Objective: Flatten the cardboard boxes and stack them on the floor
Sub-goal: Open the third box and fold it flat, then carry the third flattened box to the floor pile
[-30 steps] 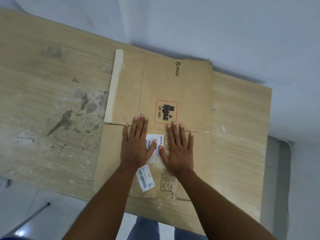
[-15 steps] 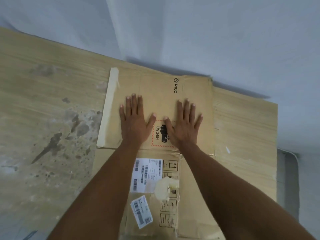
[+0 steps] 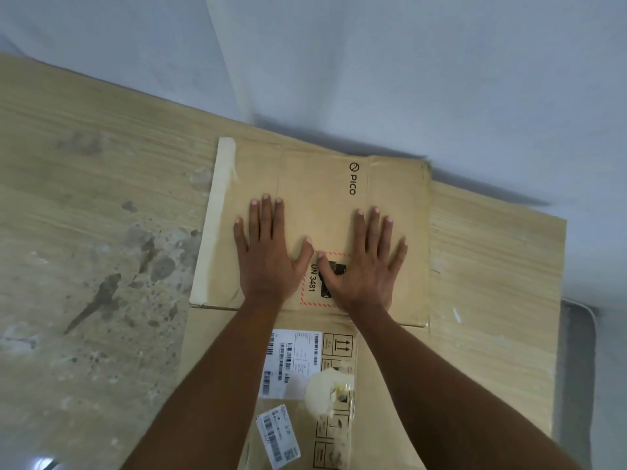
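Observation:
A brown cardboard box [image 3: 325, 184] lies flattened on a wooden table [image 3: 101, 184]. It carries a "PICO" print, a red-bordered "UN 3481" mark, white shipping labels and a strip of tape along its left edge. My left hand [image 3: 268, 256] lies palm down on the far panel, fingers spread. My right hand [image 3: 366, 262] lies flat beside it, partly covering the red-bordered mark. Neither hand grips anything. The near part of the box runs out of view under my forearms.
The table top is stained and worn on the left [image 3: 112, 286]. A pale wall [image 3: 373, 62] rises right behind the table's far edge. Grey floor [image 3: 576, 368] shows past the table's right edge.
Both hands have slid from the fold line near the white label forward onto the far panel. The view has shifted closer over the box.

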`<action>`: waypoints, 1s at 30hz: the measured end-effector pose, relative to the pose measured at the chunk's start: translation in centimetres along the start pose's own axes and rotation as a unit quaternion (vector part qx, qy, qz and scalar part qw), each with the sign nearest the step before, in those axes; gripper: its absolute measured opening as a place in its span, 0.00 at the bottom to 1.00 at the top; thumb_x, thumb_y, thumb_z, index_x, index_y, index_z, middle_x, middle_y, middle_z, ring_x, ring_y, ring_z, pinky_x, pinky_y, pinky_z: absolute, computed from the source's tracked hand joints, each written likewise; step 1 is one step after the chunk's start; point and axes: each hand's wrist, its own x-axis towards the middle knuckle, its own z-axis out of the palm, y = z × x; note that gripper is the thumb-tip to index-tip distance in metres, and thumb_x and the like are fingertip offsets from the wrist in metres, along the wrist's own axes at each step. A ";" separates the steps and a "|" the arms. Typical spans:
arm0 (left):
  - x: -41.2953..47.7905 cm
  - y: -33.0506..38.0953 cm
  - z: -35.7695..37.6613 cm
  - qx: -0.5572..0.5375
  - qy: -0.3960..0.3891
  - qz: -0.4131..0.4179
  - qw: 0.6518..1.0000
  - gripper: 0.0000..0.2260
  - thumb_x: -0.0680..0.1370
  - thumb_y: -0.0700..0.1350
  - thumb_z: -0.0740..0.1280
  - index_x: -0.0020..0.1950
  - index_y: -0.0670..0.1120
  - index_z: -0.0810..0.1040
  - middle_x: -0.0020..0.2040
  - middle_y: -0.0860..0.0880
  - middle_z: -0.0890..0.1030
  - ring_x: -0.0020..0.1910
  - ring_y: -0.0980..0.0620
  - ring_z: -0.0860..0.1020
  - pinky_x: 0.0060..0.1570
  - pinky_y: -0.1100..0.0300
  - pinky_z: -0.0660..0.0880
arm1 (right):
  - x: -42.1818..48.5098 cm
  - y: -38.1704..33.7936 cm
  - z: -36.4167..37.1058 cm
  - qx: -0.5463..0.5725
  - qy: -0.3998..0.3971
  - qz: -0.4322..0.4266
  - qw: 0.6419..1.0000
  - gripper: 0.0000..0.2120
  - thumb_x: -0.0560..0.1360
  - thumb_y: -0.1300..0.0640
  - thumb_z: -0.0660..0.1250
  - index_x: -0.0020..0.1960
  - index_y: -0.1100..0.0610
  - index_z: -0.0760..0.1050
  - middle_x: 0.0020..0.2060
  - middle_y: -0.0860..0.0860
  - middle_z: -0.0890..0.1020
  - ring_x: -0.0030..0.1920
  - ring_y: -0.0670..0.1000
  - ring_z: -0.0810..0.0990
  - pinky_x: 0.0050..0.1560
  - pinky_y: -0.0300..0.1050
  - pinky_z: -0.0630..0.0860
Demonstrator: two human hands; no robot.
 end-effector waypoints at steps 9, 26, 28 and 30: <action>1.2 -3.0 -3.9 -0.390 -0.092 -0.041 0.915 0.25 0.79 0.56 0.55 0.74 0.49 0.73 0.80 0.47 0.61 0.80 0.51 0.55 0.79 0.48 0.45 | 0.1 2.5 -1.8 0.129 -0.056 -0.032 0.989 0.42 0.74 0.33 0.60 0.81 0.48 0.51 0.82 0.50 0.47 0.81 0.53 0.43 0.78 0.63 0.44; -5.4 -10.5 -5.9 -0.292 -0.094 -0.294 0.905 0.30 0.71 0.67 0.71 0.59 0.43 0.80 0.53 0.43 0.83 0.51 0.41 0.82 0.52 0.48 0.79 | -7.2 8.9 -5.5 0.422 -0.036 0.296 0.856 0.30 0.73 0.48 0.71 0.71 0.57 0.67 0.62 0.53 0.77 0.59 0.55 0.77 0.60 0.53 0.75; -5.9 -10.4 -6.3 -0.288 -0.097 -0.277 0.911 0.29 0.73 0.65 0.70 0.60 0.43 0.78 0.54 0.43 0.82 0.51 0.41 0.81 0.52 0.48 0.78 | -7.4 9.3 -6.1 0.454 -0.049 0.281 0.844 0.26 0.76 0.53 0.70 0.71 0.58 0.67 0.60 0.53 0.77 0.54 0.52 0.76 0.52 0.45 0.73; -6.9 -10.0 -6.6 -0.276 -0.085 -0.253 0.923 0.28 0.75 0.64 0.68 0.63 0.43 0.72 0.56 0.42 0.80 0.53 0.39 0.79 0.53 0.46 0.76 | -7.8 9.6 -6.1 0.465 -0.045 0.267 0.843 0.23 0.76 0.57 0.70 0.69 0.57 0.69 0.59 0.53 0.77 0.50 0.51 0.76 0.43 0.40 0.72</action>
